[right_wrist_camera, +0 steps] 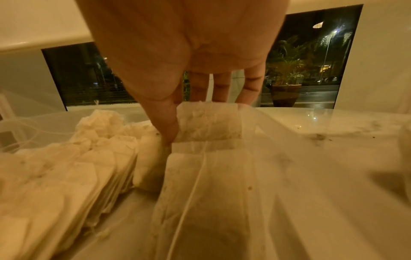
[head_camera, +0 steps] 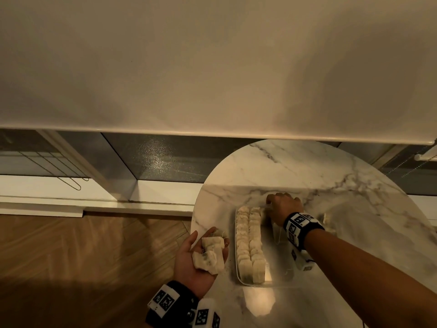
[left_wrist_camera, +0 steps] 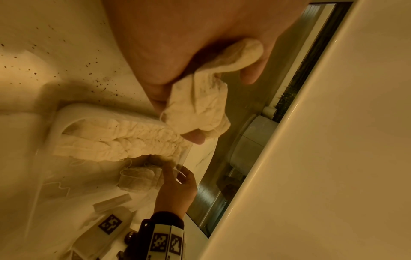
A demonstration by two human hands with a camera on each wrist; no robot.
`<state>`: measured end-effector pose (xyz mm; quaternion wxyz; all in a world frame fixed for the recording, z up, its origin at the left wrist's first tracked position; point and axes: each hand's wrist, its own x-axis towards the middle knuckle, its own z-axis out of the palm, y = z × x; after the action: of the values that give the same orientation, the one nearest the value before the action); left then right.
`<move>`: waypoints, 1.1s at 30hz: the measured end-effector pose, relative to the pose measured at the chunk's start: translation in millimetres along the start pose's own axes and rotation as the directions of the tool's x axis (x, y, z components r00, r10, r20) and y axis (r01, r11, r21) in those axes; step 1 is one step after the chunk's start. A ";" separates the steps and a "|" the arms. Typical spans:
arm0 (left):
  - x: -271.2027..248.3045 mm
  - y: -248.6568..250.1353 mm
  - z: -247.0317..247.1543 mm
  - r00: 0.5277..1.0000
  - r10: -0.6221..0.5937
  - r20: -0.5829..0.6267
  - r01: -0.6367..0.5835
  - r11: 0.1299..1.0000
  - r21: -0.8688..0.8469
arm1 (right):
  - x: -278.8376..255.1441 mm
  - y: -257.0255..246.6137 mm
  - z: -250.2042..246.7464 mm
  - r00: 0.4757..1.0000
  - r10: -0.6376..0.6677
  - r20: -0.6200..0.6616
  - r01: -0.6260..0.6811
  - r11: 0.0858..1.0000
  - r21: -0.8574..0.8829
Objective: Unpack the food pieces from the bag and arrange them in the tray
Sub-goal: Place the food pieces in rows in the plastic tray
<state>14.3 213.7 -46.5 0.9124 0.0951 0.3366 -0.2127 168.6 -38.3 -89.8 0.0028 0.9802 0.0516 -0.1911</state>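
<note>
**Sachets in two rows, more held in both hands**

Nearest, three crumpled paper sachets (head_camera: pixel 211 254) are cupped in the left hand (head_camera: pixel 196 261), palm up, fingers loosely curled around them, just beside the desk (head_camera: pixel 331 176) edge. A clear rectangular tray (head_camera: pixel 238 278) lies on the round marbled desk; two close rows of pale sachets (head_camera: pixel 249 242) are packed in its left side. At its far end one sachet (right_wrist_camera: pixel 209 123) is pinched by the right hand (head_camera: pixel 282 205). Clear bag film (right_wrist_camera: pixel 322 176) is spread to the right.
</note>
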 end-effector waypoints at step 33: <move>-10.5 -33.2 18.4 0.982 -0.173 0.070 0.149 0.953 0.265 | -140.0 -43.4 -18.5 0.999 0.028 -0.039 0.030 0.264 0.964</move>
<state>2.7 181.7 -26.7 0.8863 0.1756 0.2703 -0.3326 42.1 -8.7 -19.6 -0.5936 0.7853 -0.0742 -0.1594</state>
